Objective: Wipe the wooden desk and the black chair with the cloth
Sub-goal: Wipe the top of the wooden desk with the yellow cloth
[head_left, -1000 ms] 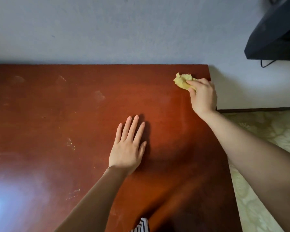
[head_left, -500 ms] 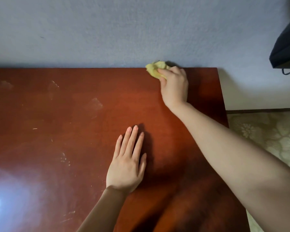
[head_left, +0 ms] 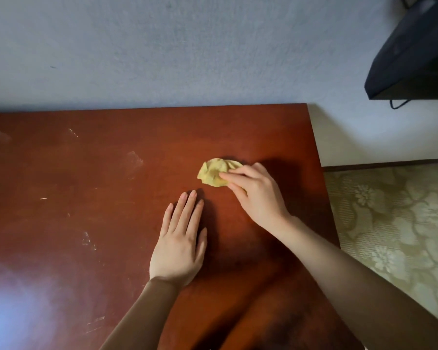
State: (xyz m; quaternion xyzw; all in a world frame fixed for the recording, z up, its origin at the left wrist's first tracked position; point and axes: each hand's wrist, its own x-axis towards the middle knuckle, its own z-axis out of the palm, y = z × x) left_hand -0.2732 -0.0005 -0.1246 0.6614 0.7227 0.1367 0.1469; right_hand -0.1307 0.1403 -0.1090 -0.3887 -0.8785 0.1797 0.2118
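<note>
Yellow cloth [head_left: 214,173] lay bunched on the wooden desk [head_left: 86,198] toward its right half, gripped by my right hand [head_left: 256,195], fingers curled to press it while wiping — my left hand [head_left: 180,246] lay flat nearby, fingers straight, holding nothing, probably bracing my reach.

The right hand [head_left: 257,195] holds a crumpled yellow cloth [head_left: 214,172] against the wooden desk [head_left: 86,198], fingers curled over its right edge. The left hand [head_left: 180,245] lies flat, fingers straight, just beside it (scuffs and pale smears mark the desktop further left).
</note>
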